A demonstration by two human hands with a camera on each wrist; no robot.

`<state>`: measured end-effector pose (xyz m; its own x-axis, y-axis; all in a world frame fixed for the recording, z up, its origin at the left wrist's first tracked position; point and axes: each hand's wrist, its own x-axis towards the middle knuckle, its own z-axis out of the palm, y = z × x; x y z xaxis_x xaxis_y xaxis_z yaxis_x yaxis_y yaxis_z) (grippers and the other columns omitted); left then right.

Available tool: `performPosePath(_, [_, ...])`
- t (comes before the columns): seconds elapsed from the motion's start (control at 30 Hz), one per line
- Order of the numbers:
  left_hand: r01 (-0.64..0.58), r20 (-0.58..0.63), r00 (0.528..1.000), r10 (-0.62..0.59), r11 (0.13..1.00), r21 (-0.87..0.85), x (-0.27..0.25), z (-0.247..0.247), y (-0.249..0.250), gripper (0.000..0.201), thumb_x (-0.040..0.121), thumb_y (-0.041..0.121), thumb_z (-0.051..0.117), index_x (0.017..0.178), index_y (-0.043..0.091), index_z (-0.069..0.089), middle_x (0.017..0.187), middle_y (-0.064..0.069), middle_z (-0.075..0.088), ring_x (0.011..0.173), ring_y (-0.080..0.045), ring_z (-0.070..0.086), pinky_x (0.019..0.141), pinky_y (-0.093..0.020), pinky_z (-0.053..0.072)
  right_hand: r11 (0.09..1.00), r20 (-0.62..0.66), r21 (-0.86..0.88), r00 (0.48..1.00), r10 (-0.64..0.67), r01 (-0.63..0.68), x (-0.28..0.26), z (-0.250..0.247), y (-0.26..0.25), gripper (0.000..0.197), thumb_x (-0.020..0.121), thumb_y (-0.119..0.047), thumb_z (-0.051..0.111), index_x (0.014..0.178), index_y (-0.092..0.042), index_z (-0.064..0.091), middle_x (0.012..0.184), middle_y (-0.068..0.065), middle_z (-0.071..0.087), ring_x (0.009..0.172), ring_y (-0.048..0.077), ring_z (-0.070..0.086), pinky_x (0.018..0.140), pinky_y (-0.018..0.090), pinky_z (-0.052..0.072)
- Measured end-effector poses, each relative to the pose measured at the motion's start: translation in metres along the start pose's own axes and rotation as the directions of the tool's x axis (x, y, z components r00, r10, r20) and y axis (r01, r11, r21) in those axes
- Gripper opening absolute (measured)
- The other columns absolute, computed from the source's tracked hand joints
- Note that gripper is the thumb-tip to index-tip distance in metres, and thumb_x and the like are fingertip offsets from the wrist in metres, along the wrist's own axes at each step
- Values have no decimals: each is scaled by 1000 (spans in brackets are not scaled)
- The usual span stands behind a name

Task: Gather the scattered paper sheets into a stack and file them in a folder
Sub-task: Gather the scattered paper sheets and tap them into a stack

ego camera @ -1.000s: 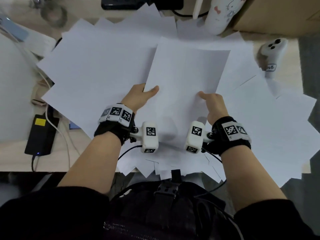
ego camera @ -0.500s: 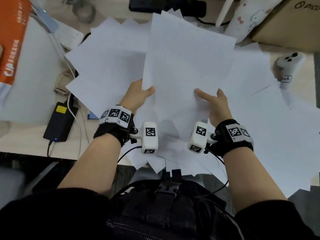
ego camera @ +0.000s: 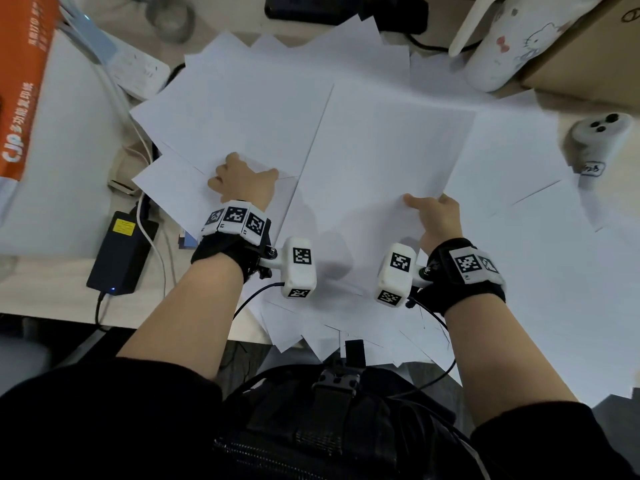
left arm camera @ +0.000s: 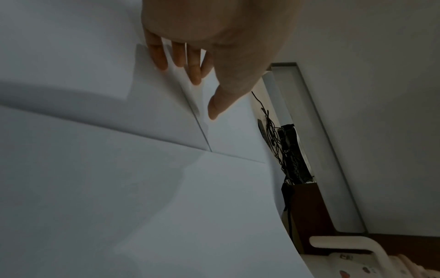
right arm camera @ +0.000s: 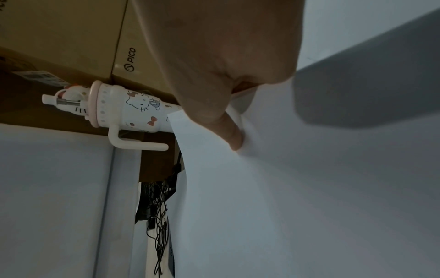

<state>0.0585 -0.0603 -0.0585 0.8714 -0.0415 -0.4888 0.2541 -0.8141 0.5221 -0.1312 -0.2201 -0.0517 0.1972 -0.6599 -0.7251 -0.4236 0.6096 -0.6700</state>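
my right hand point(ego camera: 438, 216) pinches one big white paper sheet point(ego camera: 381, 150) by its near edge, thumb on top. my left hand point(ego camera: 242, 180) lies w/ fingers point(left arm camera: 158, 54) straight on the scattered white sheets point(ego camera: 242, 109) covering the desk. barely begun imo: no stack yet, no folder in view.

Cardboard box point(right arm camera: 71, 37) reads "PICO" (orange package point(ego camera: 20, 81): "CJP").

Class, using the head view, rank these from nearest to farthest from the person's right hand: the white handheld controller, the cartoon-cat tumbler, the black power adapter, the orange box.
From the right hand:
1. White handheld controller, to its right.
2. Cartoon-cat tumbler, beyond it at the desk's far edge.
3. Black power adapter, on the left, past the left hand.
4. Orange box, far left corner.
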Motion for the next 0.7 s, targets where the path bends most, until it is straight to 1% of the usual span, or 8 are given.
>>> performPosePath(0.07, [11,4,1000,-11,997,-83,6,3,1,66,83,25,64,139,13,32,127,-2,54,126,-25,26,90,-32,34,1000,0,-5,1000,-17,17,1,4,-2,17,85,2,61,101,-4,60,92,8,62,88,27,59,75,36,51])
performPosePath(0.13, [14,3,1000,-13,995,-103,9,5,3,61,83,24,64,136,15,36,123,-1,55,124,-24,27,90,-32,35,1000,-7,-8,1000,-20,20,4,6,-2,24,86,2,61,110,0,59,99,11,62,89,27,59,77,36,50])
performPosePath(0.23, [15,-3,1000,-15,1000,5,13,5,9,53,82,28,65,130,19,44,132,-4,46,127,-26,28,93,-32,34,1000,-9,2,1000,-8,8,9,7,-3,18,86,1,61,103,-6,59,95,9,63,92,27,60,85,40,51])
performPosePath(0.33, [12,-38,999,-10,998,62,16,6,18,53,81,29,66,129,21,46,138,-6,34,129,-26,26,96,-35,35,1000,-11,17,1000,-3,3,14,8,-4,16,87,-1,61,102,-7,59,93,7,64,94,28,61,87,42,51])
performPosePath(0.47, [-32,-117,992,42,996,87,28,6,35,65,78,31,69,134,18,40,142,-6,28,130,-26,25,96,-35,32,998,-12,56,999,-37,38,22,13,-9,14,87,-1,61,100,-7,59,88,4,63,91,28,61,84,39,51])
performPosePath(0.53, [-69,-93,992,80,991,114,35,8,41,67,78,35,70,135,17,41,142,-6,27,131,-28,24,97,-35,31,996,-7,77,999,-47,47,26,17,-12,15,87,-1,60,102,-7,59,89,4,64,92,27,61,84,38,51])
performPosePath(0.6, [-95,-69,992,103,989,114,42,9,46,65,78,37,70,133,17,43,142,-6,27,132,-28,23,98,-35,30,994,-6,95,999,-49,49,30,20,-13,16,88,-2,60,103,-7,59,89,3,64,91,27,60,80,35,51])
performPosePath(0.7, [-94,-46,994,98,993,73,49,11,50,61,78,37,70,131,19,45,142,-5,26,133,-26,21,100,-36,31,993,-4,112,999,-36,37,34,24,-15,12,88,-2,60,98,-8,60,86,3,63,86,25,59,75,32,49])
